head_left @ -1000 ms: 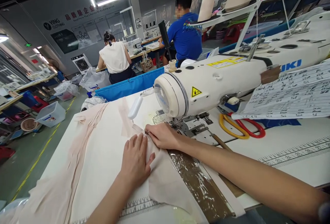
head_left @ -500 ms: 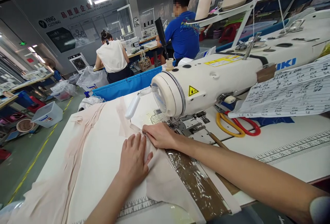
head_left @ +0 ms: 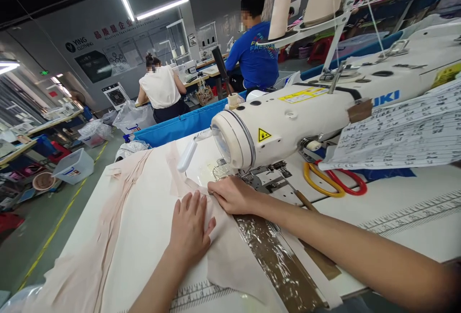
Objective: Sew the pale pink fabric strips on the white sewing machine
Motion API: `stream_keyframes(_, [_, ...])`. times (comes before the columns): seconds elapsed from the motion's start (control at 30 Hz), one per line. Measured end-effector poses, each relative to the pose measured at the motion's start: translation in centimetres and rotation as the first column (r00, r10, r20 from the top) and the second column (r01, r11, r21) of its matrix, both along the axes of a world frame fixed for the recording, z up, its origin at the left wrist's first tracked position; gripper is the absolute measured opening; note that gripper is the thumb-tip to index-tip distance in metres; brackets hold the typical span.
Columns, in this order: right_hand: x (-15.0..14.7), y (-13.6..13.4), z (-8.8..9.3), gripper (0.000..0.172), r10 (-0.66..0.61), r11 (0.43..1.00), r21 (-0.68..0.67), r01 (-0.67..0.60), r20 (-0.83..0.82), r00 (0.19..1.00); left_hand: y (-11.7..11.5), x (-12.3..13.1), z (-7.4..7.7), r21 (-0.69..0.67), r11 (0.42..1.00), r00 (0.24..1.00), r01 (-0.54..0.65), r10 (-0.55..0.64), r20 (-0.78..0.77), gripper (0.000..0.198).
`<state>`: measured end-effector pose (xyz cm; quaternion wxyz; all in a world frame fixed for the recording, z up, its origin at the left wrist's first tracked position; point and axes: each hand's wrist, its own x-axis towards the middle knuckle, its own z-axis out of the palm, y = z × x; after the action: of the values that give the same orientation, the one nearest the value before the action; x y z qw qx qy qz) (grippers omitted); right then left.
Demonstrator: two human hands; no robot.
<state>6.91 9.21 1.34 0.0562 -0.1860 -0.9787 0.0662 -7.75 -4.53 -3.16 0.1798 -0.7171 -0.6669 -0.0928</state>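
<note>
My left hand [head_left: 190,231] lies flat with its fingers apart on a pale pink fabric piece [head_left: 230,260], pressing it to the white table. Just beyond those fingertips, my right hand [head_left: 234,195] is closed in a pinch at the fabric's upper edge. A small dark bit shows at its fingertips, too small to name. Behind the right hand stands the white sewing machine head [head_left: 273,130], its needle area partly hidden by the hand. A thin pink strip [head_left: 176,174] lies beyond the hands, beside a white-handled tool [head_left: 187,155].
Scissors with yellow and red handles [head_left: 324,181] lie under the machine arm, near a wooden-handled tool [head_left: 304,200]. A brown glossy strip [head_left: 281,260] runs to the front edge. Pink fabric [head_left: 108,236] is heaped at left. A written sheet [head_left: 392,130] hangs at right. Two people sit beyond.
The camera view has shifted slightly. Both hands keep nearly the same places on the fabric, the left flat and the right pinching.
</note>
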Motion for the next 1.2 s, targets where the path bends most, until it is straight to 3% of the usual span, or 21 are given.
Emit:
stream_keyframes(0.2, [-0.4, 0.3, -0.9, 0.011, -0.021, 0.998, -0.060, 0.016, -0.098, 0.995, 0.2, -0.1, 0.5, -0.044, 0.997, 0.998, 0.057, -0.055, 0.039, 0.039])
stream_keyframes(0.8, [-2.1, -0.7, 0.0, 0.012, -0.071, 0.997, -0.023, 0.071, 0.027, 0.997, 0.5, -0.3, 0.1, -0.020, 0.997, 0.996, 0.077, -0.076, 0.051, 0.040])
stream_keyframes(1.2, [0.0, 0.2, -1.2, 0.012, -0.059, 0.996, -0.076, 0.051, -0.108, 0.992, 0.6, -0.2, 0.1, 0.028, 0.993, 0.990, 0.112, -0.114, 0.088, 0.036])
